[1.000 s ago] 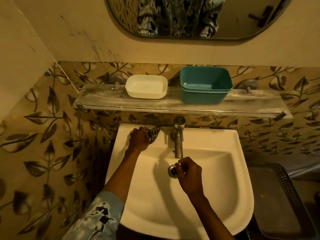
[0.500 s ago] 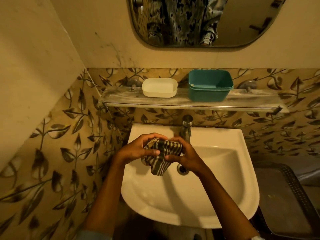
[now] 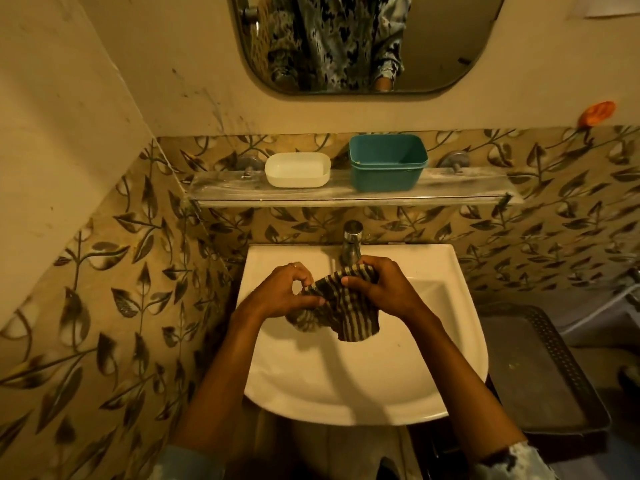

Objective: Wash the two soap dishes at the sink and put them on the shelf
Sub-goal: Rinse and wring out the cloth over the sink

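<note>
A white soap dish [image 3: 297, 169] and a deeper teal soap dish [image 3: 387, 161] stand side by side on the glass shelf [image 3: 221, 192] above the white sink [image 3: 363, 386]. Over the basin, just in front of the chrome tap [image 3: 351, 241], both hands hold a dark striped cloth [image 3: 346, 311]. My left hand [image 3: 285, 294] pinches its left, bunched end. My right hand [image 3: 381, 284] grips its upper right edge, and the rest of the cloth hangs down between them. The drain is hidden behind the cloth.
A mirror [image 3: 367, 43] hangs above the shelf and reflects a patterned garment. Leaf-patterned tiles cover the walls, with a wall close on the left. A dark perforated tray [image 3: 540, 372] lies right of the sink. An orange sticker [image 3: 596, 113] is on the wall.
My left hand lifted the striped cloth from the sink's back left corner, and my right hand came up from the drain to take its other end. The cloth now hangs more spread out.
</note>
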### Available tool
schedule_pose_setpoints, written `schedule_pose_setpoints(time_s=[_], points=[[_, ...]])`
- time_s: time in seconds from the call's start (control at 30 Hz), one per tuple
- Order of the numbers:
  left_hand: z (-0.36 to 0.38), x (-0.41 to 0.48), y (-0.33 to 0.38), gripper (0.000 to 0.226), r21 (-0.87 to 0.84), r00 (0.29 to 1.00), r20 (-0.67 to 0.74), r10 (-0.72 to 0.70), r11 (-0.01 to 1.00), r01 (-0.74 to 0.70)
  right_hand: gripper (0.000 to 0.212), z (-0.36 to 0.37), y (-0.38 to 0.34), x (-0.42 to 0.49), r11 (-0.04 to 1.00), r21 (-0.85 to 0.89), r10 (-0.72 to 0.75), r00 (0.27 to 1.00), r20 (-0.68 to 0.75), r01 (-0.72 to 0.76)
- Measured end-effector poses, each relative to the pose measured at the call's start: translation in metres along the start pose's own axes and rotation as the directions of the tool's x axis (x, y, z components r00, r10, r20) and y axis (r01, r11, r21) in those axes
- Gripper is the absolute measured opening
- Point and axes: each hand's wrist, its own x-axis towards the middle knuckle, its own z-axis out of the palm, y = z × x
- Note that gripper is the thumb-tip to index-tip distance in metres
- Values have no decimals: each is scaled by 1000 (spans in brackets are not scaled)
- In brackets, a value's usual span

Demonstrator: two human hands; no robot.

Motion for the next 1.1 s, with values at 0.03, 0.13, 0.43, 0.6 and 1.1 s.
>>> schedule_pose_setpoints(time_s=[0.03,0.13,0.43,0.6,1.1], points=[[-1,0,2,22,-102,999,36,18,995,-14,10,-3,-2,-1,1000,20,-11,1000,-12,11],[-3,0,4,8,-331,994,102,24,943,12,8,-12,-7,-5,993,118,14,998,-58,-7],[31,-3,2,52,-955,987,158,14,255,149,20,-36,12,-33,934,346,127,987,-102,-85],[67,-11,22,61,-912,936,351,-12,223,344,26,-32,28,-49,916,375,230,952,-204,-141],[74,24,53,34,-674,898,410,-158,611,415,51,-61,81,-101,811,477,460,873,-160,-340]])
